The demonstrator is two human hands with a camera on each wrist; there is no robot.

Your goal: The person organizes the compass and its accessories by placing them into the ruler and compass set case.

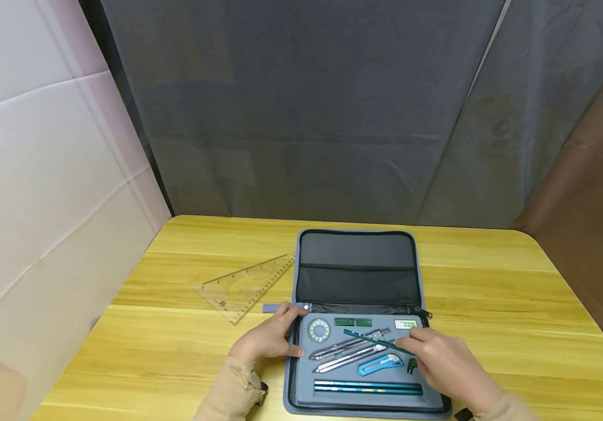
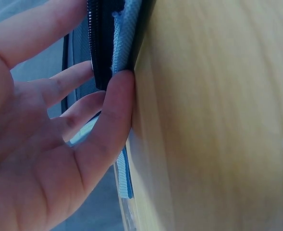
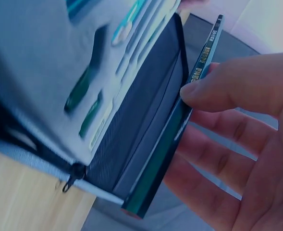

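An open blue-grey zip case lies on the wooden table, its grey foam tray holding a compass, a blue utility knife, a round protractor and two green pencils. My left hand grips the case's left edge, thumb pressed on the outside, fingers inside. My right hand pinches a dark green pencil and holds it slanted above the tray.
A clear plastic set square lies on the table left of the case. The yellow wooden table ends at a white panel on the left and dark and brown curtains behind and to the right.
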